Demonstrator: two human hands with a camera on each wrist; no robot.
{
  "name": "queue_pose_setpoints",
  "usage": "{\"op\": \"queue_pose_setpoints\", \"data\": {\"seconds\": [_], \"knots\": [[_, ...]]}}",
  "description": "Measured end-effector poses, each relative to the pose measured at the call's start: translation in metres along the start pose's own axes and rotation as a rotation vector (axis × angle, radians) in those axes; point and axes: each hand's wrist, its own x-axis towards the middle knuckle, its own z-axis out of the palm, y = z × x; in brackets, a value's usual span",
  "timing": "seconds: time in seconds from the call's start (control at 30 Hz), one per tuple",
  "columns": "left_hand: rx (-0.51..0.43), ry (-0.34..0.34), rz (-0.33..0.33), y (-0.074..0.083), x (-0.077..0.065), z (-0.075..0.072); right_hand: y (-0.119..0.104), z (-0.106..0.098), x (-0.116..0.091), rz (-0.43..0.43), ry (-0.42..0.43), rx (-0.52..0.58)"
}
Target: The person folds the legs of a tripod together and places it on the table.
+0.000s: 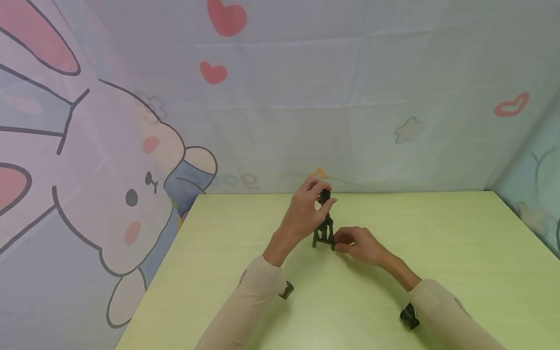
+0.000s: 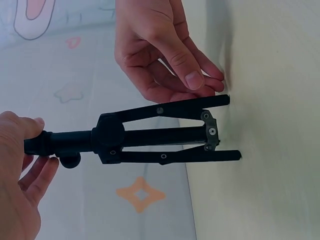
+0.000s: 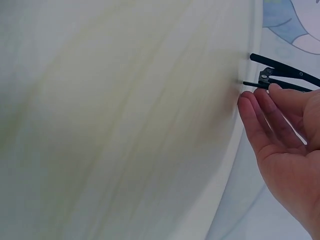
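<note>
A small black tripod (image 1: 324, 228) stands upright on the table, its legs slightly spread. My left hand (image 1: 304, 209) grips the top of its centre column between thumb and fingers. In the left wrist view, a round knob (image 2: 70, 160) sticks out just below those fingers, and a hinged brace (image 2: 211, 131) links the legs low down. My right hand (image 1: 363, 245) is at the tripod's right leg (image 2: 185, 107), pinching it near the foot with thumb and curled fingertips. The right wrist view shows the right hand (image 3: 285, 135) close over the tabletop, with part of the tripod cut off.
The pale yellow-green table (image 1: 437, 233) ends at a hanging cloth (image 1: 306, 121) printed with hearts and stars. A big cartoon rabbit (image 1: 127, 194) is printed at the left. Black wrist-worn pieces (image 1: 409, 317) show under both sleeves.
</note>
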Motion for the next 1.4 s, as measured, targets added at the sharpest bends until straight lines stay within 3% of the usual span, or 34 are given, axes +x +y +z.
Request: {"op": "queue_pose_setpoints", "data": {"seconds": [0.37,0.87,1.4], "knots": [[-0.026,-0.006,-0.028,0.005,-0.002,-0.006,-0.004,-0.002,-0.005,-0.016,-0.007,-0.012],[-0.234,-0.078,-0.035,-0.001,-0.001,-0.013,0.001,-0.009,-0.012,0.012,0.036,-0.019],[-0.34,-0.263,-0.096,0.0,0.003,-0.025,-0.005,-0.001,-0.003,0.0,0.095,-0.014]]}}
